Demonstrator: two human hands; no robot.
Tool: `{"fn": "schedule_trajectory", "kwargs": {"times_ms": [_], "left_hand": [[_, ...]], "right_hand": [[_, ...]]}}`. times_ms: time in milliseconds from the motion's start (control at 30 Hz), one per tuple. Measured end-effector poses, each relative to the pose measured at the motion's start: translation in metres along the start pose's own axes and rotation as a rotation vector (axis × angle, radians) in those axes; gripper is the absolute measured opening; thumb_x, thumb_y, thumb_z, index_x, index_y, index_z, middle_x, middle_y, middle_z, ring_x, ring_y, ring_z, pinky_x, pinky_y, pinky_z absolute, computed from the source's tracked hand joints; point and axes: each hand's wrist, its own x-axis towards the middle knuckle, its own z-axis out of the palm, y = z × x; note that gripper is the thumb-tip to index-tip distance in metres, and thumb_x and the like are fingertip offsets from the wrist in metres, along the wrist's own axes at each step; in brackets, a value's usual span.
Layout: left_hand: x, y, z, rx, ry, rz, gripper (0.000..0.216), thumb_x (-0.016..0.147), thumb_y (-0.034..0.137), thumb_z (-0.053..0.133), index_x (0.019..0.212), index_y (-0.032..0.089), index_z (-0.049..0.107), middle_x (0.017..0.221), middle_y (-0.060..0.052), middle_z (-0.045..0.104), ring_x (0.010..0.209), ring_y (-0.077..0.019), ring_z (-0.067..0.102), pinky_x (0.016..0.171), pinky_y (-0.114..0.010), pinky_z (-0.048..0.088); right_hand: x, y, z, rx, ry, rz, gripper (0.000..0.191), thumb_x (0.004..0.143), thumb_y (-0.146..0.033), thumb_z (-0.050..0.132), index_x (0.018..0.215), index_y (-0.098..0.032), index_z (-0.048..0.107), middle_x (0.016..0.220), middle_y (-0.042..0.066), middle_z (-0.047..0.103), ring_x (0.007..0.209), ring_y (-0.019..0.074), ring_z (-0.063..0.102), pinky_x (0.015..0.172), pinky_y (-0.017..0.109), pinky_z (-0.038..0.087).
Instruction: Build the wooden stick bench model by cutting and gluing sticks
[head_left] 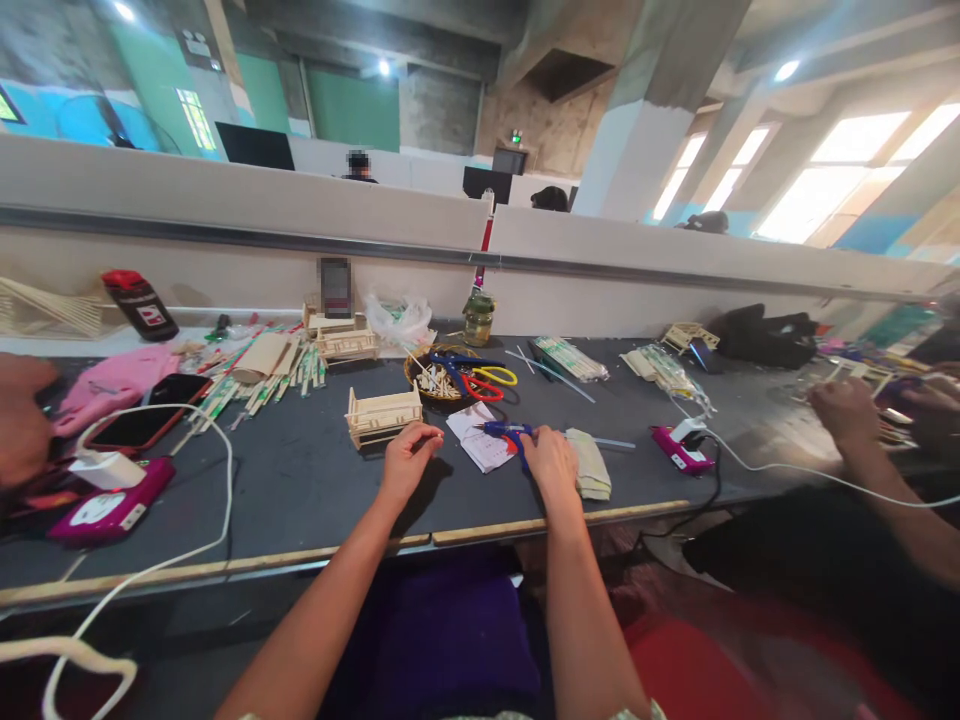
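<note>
The right hand (551,460) is wrapped around the handle of a blue glue gun (504,430), its nozzle pointing left over a white scrap of paper (480,445) — a folded cloth (590,468) lies just right of those fingers. The left hand (407,458) has thumb and forefinger pinched together, seemingly on a thin stick too small to make out, just right of a small stick crate (384,414). Beyond the fingertips sits a basket (420,385) with scissors (480,378) — labels on the jar (478,317) and bottle (139,303) are unreadable.
</note>
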Motion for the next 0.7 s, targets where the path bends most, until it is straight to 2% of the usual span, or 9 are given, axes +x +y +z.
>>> {"fn": "schedule_trajectory", "kwargs": {"times_ms": [67,133,333,400,533,600,700], "left_hand": [[0.0,0.0,0.0,-0.02,-0.001,-0.019,0.012,0.078,0.031,0.069,0.08,0.019,0.071,0.08,-0.002,0.063,0.064,-0.0128,0.058,0.056,-0.023,0.05],[0.0,-0.001,0.001,-0.025,-0.013,-0.034,0.011,0.077,0.028,0.069,0.08,0.018,0.071,0.076,-0.001,0.063,0.062,-0.0124,0.059,0.059,-0.024,0.05],[0.0,-0.004,0.002,0.035,-0.053,-0.046,0.008,0.077,0.025,0.068,0.08,0.017,0.069,0.08,-0.002,0.065,0.064,-0.0128,0.058,0.06,-0.024,0.046],[-0.001,-0.005,0.004,0.072,-0.125,-0.021,0.007,0.08,0.025,0.066,0.082,0.018,0.068,0.087,-0.004,0.067,0.074,-0.0155,0.061,0.065,-0.025,0.046],[-0.005,-0.006,0.01,0.199,-0.37,0.087,0.007,0.084,0.024,0.062,0.085,0.019,0.067,0.107,-0.007,0.07,0.101,-0.0202,0.062,0.088,-0.031,0.044],[-0.007,-0.006,0.012,0.29,-0.463,0.11,0.01,0.088,0.026,0.058,0.088,0.02,0.066,0.109,-0.007,0.07,0.1,-0.0197,0.062,0.089,-0.031,0.043],[-0.008,-0.004,0.014,0.483,-0.544,0.109,0.014,0.092,0.027,0.052,0.091,0.021,0.065,0.095,-0.005,0.071,0.089,-0.0191,0.063,0.078,-0.028,0.042]], "right_hand": [[0.005,0.008,0.005,0.008,-0.109,-0.029,0.036,0.09,-0.048,0.054,0.097,-0.015,0.069,0.102,0.016,0.069,0.098,0.0264,0.065,0.073,0.03,0.041],[0.008,0.011,0.013,0.031,-0.166,-0.056,0.035,0.087,-0.047,0.059,0.098,-0.015,0.069,0.105,0.016,0.069,0.099,0.0261,0.065,0.073,0.029,0.041],[0.012,0.013,0.031,0.154,-0.157,-0.042,0.029,0.086,-0.037,0.059,0.101,-0.014,0.066,0.1,0.015,0.069,0.093,0.0247,0.066,0.07,0.027,0.041],[0.012,0.014,0.033,0.24,-0.139,-0.035,0.03,0.085,-0.036,0.059,0.104,-0.014,0.063,0.098,0.013,0.07,0.09,0.0234,0.066,0.067,0.026,0.04],[0.008,0.011,0.037,0.365,-0.139,-0.063,0.03,0.081,-0.038,0.062,0.1,-0.016,0.061,0.091,0.009,0.069,0.081,0.0208,0.064,0.063,0.025,0.037],[0.004,0.008,0.037,0.388,-0.133,-0.072,0.028,0.08,-0.039,0.063,0.095,-0.017,0.061,0.086,0.007,0.068,0.077,0.0198,0.062,0.061,0.024,0.036],[-0.001,0.005,0.034,0.425,-0.111,-0.052,0.023,0.078,-0.037,0.062,0.09,-0.018,0.059,0.081,0.005,0.065,0.073,0.0188,0.059,0.06,0.024,0.034]]}}
